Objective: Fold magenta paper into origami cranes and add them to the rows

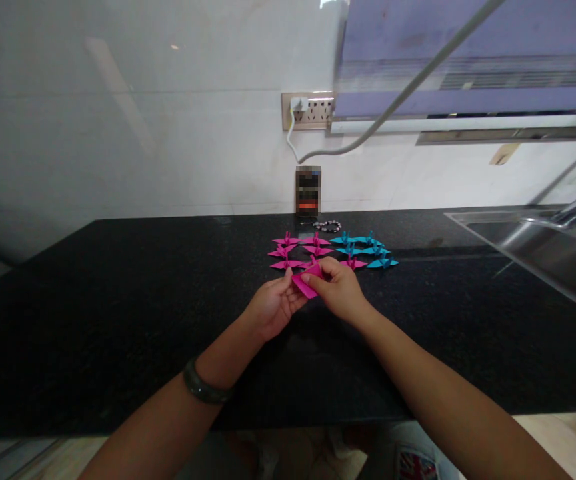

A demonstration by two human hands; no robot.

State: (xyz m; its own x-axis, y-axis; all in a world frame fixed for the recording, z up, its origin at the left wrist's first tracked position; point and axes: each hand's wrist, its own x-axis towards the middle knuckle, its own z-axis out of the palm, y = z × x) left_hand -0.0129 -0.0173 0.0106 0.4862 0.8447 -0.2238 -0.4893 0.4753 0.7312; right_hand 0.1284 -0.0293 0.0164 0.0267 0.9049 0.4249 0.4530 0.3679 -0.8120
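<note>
A folded piece of pink paper (306, 283) is held just above the black countertop (118, 300), pinched from both sides. My left hand (271, 308) grips its left edge with closed fingers. My right hand (339, 288) is closed over its right side, fingers curled on top. Just behind the hands lie several pink paper cranes (293, 252) and, to their right, several blue paper cranes (368, 250) in rows on the counter.
A phone (309, 191) leans upright against the white wall, a bead bracelet (327, 226) lying in front of it. A wall socket (308, 111) holds a charger with a white cable. A steel sink (533, 240) sits at the right.
</note>
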